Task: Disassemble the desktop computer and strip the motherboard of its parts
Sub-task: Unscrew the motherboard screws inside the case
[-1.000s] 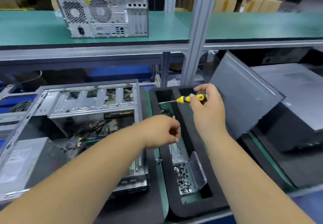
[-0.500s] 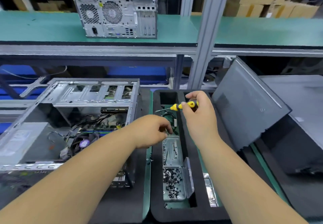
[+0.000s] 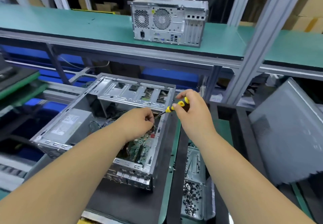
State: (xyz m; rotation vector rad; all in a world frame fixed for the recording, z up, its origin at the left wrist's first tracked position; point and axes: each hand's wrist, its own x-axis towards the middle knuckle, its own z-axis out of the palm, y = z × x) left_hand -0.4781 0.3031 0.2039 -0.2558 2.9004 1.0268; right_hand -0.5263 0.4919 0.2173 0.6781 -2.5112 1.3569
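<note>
Your right hand [image 3: 193, 113] pinches the yellow-and-black screwdriver [image 3: 176, 106], tip slanting into the open grey metal computer case [image 3: 160, 136], where your left hand's [image 3: 138, 124] fingers curl together, contents unclear.

- screwdriver [image 3: 178, 105]: yellow handle banded with black;
- open computer case [image 3: 122, 92]: bare silver-grey metal;
- motherboard [image 3: 139, 146]: green, one red part;
- shelf [image 3: 70, 26]: teal-green mat;
- foam tray [image 3: 176, 180]: black;
- screws [image 3: 191, 199]: black
</note>
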